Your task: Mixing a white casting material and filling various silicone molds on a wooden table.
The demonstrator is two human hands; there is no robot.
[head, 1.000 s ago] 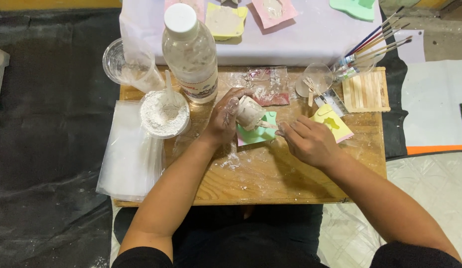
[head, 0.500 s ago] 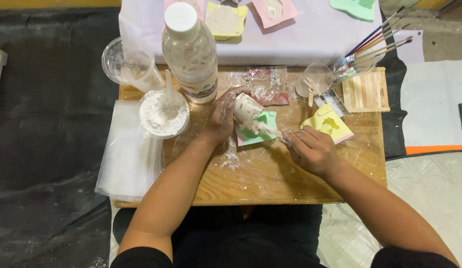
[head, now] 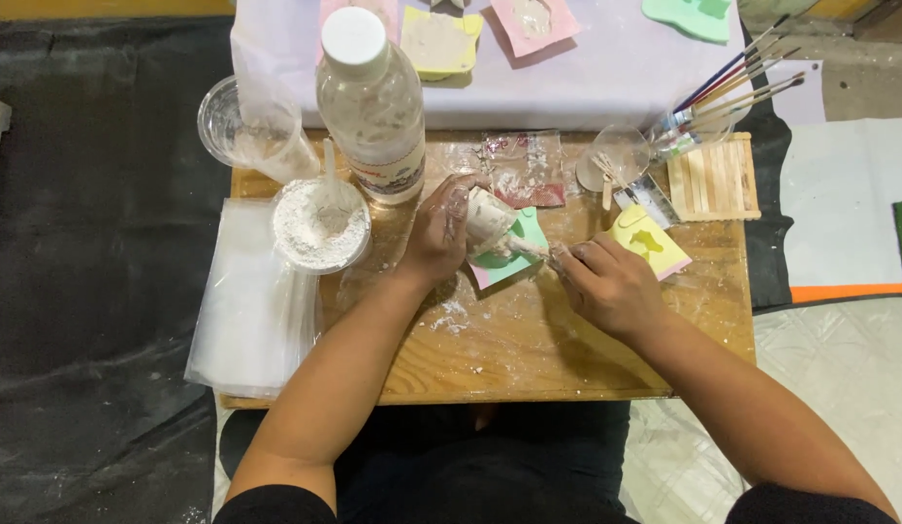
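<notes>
My left hand (head: 439,233) grips a small white cup (head: 490,215) smeared with plaster and tilts it over a green mould (head: 525,241) that lies on a pink sheet. My right hand (head: 606,283) pinches a thin stick (head: 531,248) whose far end reaches under the cup's mouth, over the green mould. A yellow mould (head: 647,241) lies just beyond my right hand. Both hands are dusted with white powder.
On the small wooden table (head: 529,349) stand a cup of white powder (head: 321,225) with a spoon, a plastic bottle (head: 373,97), and a clear cup (head: 247,126). Paint brushes (head: 732,92), a stick raft (head: 713,179) and clear bags (head: 252,301) lie around; filled moulds (head: 439,39) rest beyond.
My right hand drew back from the mould toward the right, then closed on the stick at the cup's mouth. The left hand keeps the cup tilted in about the same place.
</notes>
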